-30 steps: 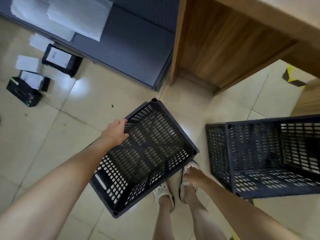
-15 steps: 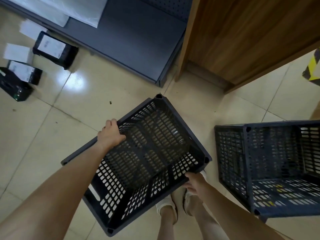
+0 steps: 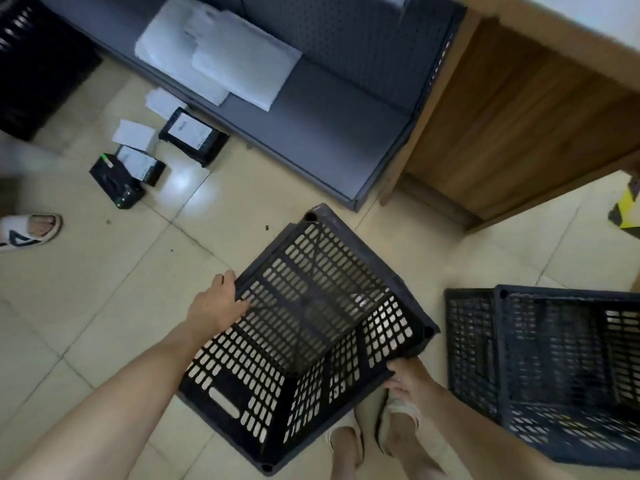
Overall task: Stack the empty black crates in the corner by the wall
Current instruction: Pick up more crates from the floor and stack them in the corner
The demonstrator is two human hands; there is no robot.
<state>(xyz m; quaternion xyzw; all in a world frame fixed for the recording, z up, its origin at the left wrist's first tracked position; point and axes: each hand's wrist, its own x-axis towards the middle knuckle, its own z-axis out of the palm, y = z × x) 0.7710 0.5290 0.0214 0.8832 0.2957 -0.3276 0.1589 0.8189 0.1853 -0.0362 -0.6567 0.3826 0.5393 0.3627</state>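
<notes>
Both hands, left hand and right hand, are being clamped on the tilted black crate, carried at centre; the second crate at three o'clock is unstacked.

A shop or stockroom: a grey metal display shelf with pegboard back, a wooden counter, slotted black plastic crates and small boxed goods on the tiled floor.

Empty black slatted crate tilted above tiled floor; second black crate lying just right.
</notes>
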